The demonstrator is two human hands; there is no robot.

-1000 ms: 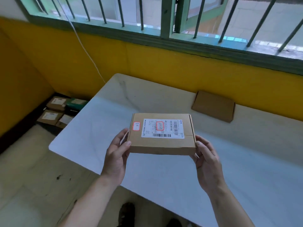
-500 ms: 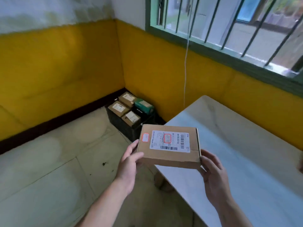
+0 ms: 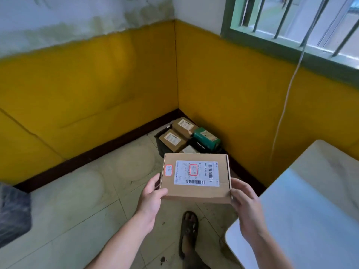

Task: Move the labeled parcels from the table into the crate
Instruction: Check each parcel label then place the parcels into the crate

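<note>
A flat brown cardboard parcel (image 3: pixel 196 192) with a white barcode label faces up in front of me, off the table and above the floor. My left hand (image 3: pixel 152 199) grips its left edge, thumb on top. My right hand (image 3: pixel 243 200) holds its right edge. Beyond the parcel, in the room's corner, a black crate (image 3: pixel 162 146) stands on the floor. In the crate lie two brown labeled parcels (image 3: pixel 172 139) and a green box (image 3: pixel 206 139). The held parcel hides the crate's near side.
The white table (image 3: pixel 310 210) fills the lower right. Yellow walls meet behind the crate, and a white cable (image 3: pixel 285 105) hangs down the right wall. My sandalled foot (image 3: pixel 188 230) stands on the tiled floor. A dark object (image 3: pixel 13 212) lies at the left edge.
My view has swung left, away from the table and toward the corner. The parcel, held in both hands, has left the tabletop and come nearer to the crate.
</note>
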